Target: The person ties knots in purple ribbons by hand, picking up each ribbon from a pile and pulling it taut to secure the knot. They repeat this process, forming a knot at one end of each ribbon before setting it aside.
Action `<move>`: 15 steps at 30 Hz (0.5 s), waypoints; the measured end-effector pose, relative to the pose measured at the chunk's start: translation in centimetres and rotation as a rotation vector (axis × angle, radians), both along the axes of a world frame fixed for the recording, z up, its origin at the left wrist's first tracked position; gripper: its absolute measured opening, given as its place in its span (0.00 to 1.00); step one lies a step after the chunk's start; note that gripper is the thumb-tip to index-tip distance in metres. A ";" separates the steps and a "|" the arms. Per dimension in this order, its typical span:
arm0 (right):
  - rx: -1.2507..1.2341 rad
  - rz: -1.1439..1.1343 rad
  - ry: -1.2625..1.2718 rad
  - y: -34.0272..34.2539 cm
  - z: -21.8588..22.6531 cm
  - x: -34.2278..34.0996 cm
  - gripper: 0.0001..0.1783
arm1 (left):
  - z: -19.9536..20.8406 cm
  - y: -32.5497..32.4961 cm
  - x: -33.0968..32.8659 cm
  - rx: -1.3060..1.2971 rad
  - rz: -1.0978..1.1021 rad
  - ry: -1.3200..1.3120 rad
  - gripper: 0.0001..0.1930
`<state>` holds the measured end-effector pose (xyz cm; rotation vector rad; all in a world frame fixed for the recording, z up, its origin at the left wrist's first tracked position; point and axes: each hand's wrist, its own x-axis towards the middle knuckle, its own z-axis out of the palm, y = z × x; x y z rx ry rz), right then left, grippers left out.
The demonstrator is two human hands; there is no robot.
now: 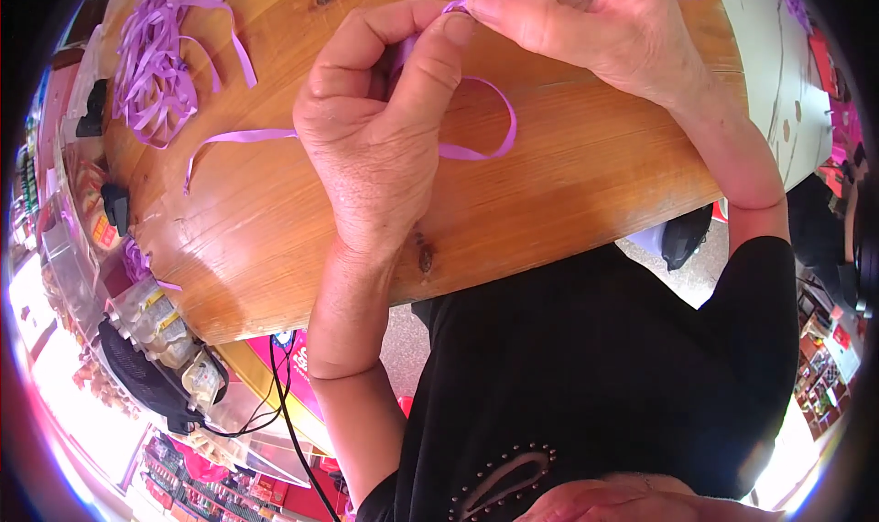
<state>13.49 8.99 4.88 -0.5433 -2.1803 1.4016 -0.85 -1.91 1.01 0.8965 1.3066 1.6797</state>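
Observation:
Over the wooden table (586, 156), my two hands meet near the top of the head view. My left hand (385, 110) is closed, thumb and forefinger pinching a narrow purple ribbon (482, 153). One length of it trails left of the wrist, and another curls in a loop to the right. My right hand (586, 27) is at the same spot, its thumb pressed on the ribbon close to the left fingertips. The upper edge cuts off part of the right fingers. Fine detail of the pinched ribbon is hidden by the fingers.
A heap of purple ribbons (156, 73) lies at the table's far left. More purple ribbon (137, 261) hangs by the left edge. Black cables (284, 375) run below the table at left. A white surface (778, 82) adjoins on the right, with purple strands at its far end.

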 end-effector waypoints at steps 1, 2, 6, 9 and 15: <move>0.001 -0.001 0.001 0.4 -1.0 -0.2 0.04 | 0.1 0.1 0.1 -0.004 0.014 -0.025 0.05; 0.083 0.131 0.217 1.2 -2.3 -0.6 0.05 | 0.2 0.2 0.3 -0.007 0.024 -0.052 0.06; -0.231 -0.020 -0.048 -0.1 -0.4 -0.5 0.05 | 0.1 -0.2 -0.3 -0.033 -0.010 -0.199 0.05; 0.085 0.246 0.446 1.2 -2.8 -0.7 0.05 | 0.2 0.1 -0.2 0.013 -0.097 -0.253 0.05; -0.609 -0.076 -0.046 -0.7 0.0 -0.3 0.06 | 0.0 -0.1 -0.5 0.084 -0.141 -0.053 0.05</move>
